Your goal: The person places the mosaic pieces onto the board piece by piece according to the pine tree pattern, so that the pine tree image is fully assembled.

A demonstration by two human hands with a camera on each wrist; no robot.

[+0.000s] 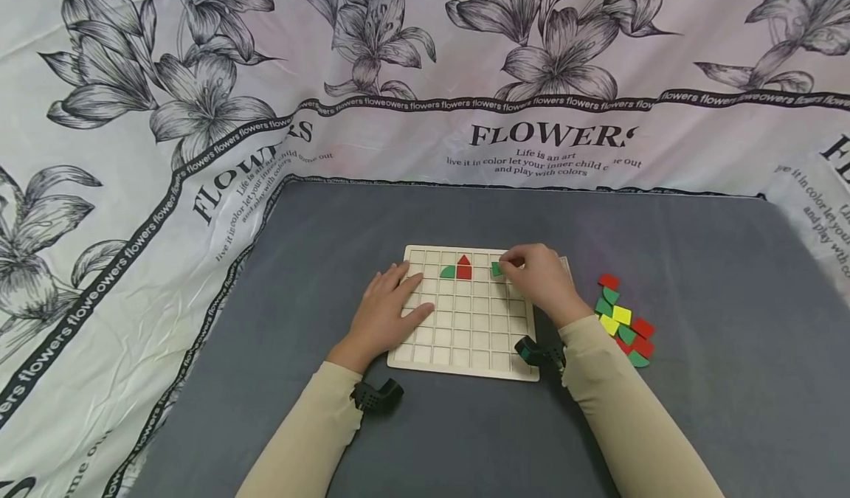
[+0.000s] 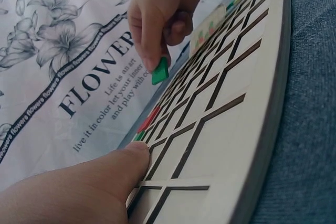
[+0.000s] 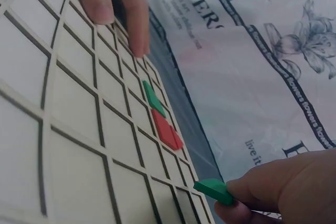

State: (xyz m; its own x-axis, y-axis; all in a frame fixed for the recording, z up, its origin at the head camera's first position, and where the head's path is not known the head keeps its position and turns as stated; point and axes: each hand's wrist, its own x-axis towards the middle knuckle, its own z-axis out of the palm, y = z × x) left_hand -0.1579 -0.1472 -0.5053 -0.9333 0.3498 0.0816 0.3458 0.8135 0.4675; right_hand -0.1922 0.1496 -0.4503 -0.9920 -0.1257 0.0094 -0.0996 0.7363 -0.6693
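A pale wooden grid board point(image 1: 461, 343) lies on the grey tabletop. My left hand point(image 1: 388, 306) rests on its left side with the fingers spread. Between thumb and fingertips, my right hand point(image 1: 541, 280) pinches a small green tile point(image 3: 214, 190) over the board's upper right part. The left wrist view shows that green tile raised above the grid. In the upper rows sit a green tile with a curved edge point(image 1: 448, 271), a red square tile point(image 1: 464, 272) and, just above the square, a red triangular tile point(image 1: 464, 260).
Right of the board lies a loose cluster of red, green and yellow tiles point(image 1: 622, 315), some overlapping. A pale card with red and green marks point(image 2: 207, 32) shows beyond the grid in the left wrist view. Flower-printed cloth point(image 1: 398, 144) borders the grey surface.
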